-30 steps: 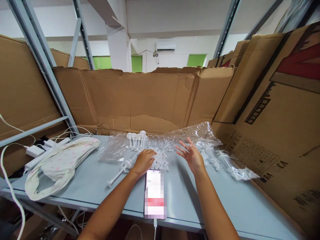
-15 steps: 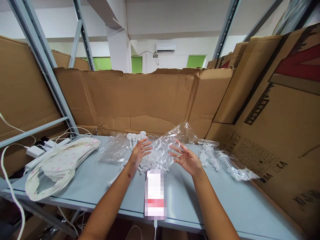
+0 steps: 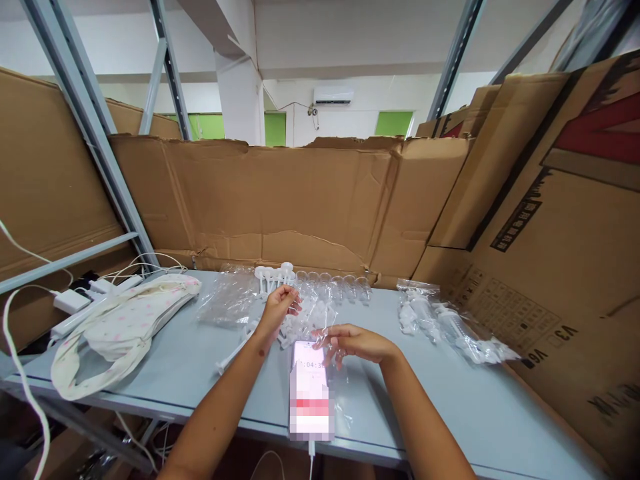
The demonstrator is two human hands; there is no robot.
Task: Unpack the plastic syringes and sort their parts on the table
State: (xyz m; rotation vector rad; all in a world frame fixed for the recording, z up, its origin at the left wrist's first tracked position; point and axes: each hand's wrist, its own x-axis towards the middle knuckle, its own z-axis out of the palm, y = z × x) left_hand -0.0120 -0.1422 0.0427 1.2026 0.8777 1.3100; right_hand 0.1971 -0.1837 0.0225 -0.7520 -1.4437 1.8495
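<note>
My left hand (image 3: 281, 309) is over the pile of small white plastic parts (image 3: 287, 333), fingers curled together; what they hold, if anything, I cannot make out. Above the phone's top end, my right hand (image 3: 354, 343) has its fingers bent and closed on a clear plastic bag (image 3: 343, 405). The see-through film hangs below that hand and over the table beside the phone (image 3: 309, 383); its outline is hard to follow. Behind the hands are white round-headed parts (image 3: 274, 273) and a row of clear ring-shaped pieces (image 3: 333, 285).
A flat clear bag (image 3: 227, 300) lies left of the parts. Filled clear bags (image 3: 453, 327) are at the right. A white spotted cloth bag (image 3: 123, 327) and a power strip (image 3: 95, 310) are at the left. Cardboard walls (image 3: 280, 200) enclose the grey table (image 3: 400, 413).
The clear bag, standing between my open hands before, has come down toward me. My right hand has moved left and nearer, closing on it; my left fingers have curled. The clear rings now show.
</note>
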